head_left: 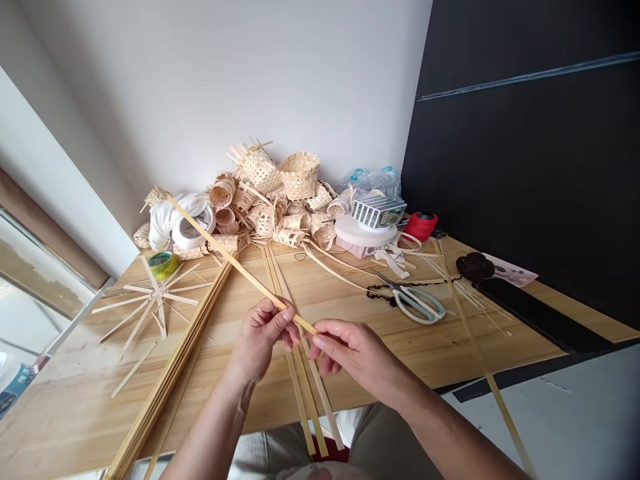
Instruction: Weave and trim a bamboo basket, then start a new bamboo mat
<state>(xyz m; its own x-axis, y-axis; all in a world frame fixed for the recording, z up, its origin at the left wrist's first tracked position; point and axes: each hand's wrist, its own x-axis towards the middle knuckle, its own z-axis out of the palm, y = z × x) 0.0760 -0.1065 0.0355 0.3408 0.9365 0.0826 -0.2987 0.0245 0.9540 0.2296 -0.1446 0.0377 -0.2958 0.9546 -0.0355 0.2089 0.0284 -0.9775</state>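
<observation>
A long, flat bamboo strip slants from the far left down toward me, held in both hands above the table. My left hand pinches it between thumb and fingers near its lower part. At its near end, my right hand grips the strip between thumb and forefinger. Beneath my hands, several loose strips lie lengthwise and jut past the table's front edge. To the left of my left hand rests a thick bundle of strips. A star of crossed strips lies farther left.
Woven bamboo baskets are heaped against the wall. Scissors lie right of centre, near a dark yarn ball. A tape roll sits at left, a red spool at back right. One long strip overhangs the right front edge.
</observation>
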